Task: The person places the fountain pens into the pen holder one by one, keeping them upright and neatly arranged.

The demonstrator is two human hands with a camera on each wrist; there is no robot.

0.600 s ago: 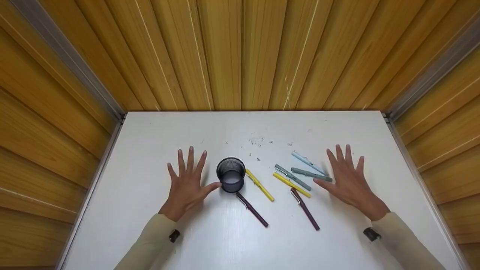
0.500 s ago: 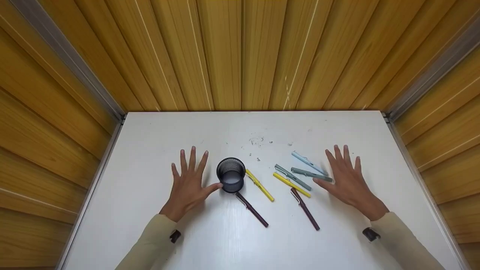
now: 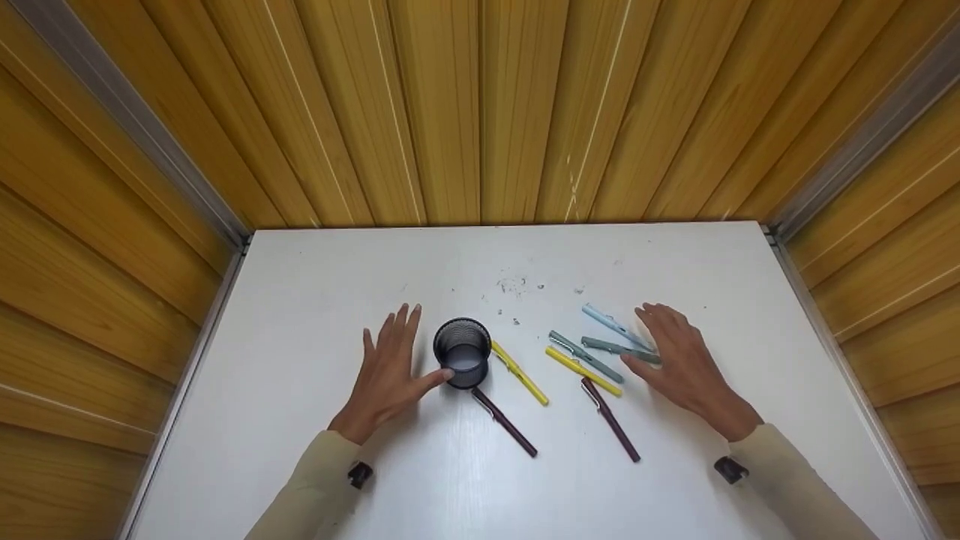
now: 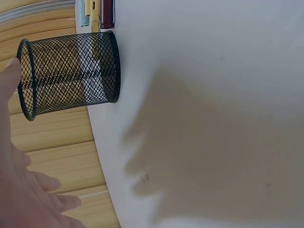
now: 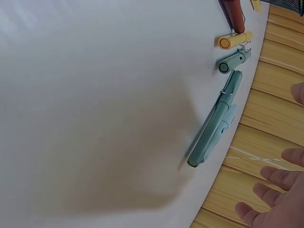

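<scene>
My left hand point(image 3: 390, 375) hovers just left of the black mesh pen cup point(image 3: 462, 361), fingers straight and spread, thumb tip at the cup's near wall (contact cannot be told from the head view; the left wrist view shows a thumb beside the rim, apart). My right hand point(image 3: 679, 360) hangs well right of the cup, fingers relaxed and loosely open, holding nothing, its thumb above the grey-green pen point(image 3: 619, 347).

The cup stands upright on the white table point(image 3: 300, 300) and looks empty. All six pens lie outside it: a yellow pen point(image 3: 519, 371) touching or just beside the cup's right wall, a maroon pen point(image 3: 504, 421) starting at its near side, and farther right a second yellow pen point(image 3: 583, 369), a grey pen point(image 3: 585, 355), a second maroon pen point(image 3: 610, 418) and a pale blue pen point(image 3: 611, 322).

I judge the work barely begun: no pen is gripped, none stands in the cup.

In the right wrist view the pale blue pen is mostly hidden behind the grey-green one, and only my fingertips show. Small dark specks beyond the cup are too small to identify.
</scene>
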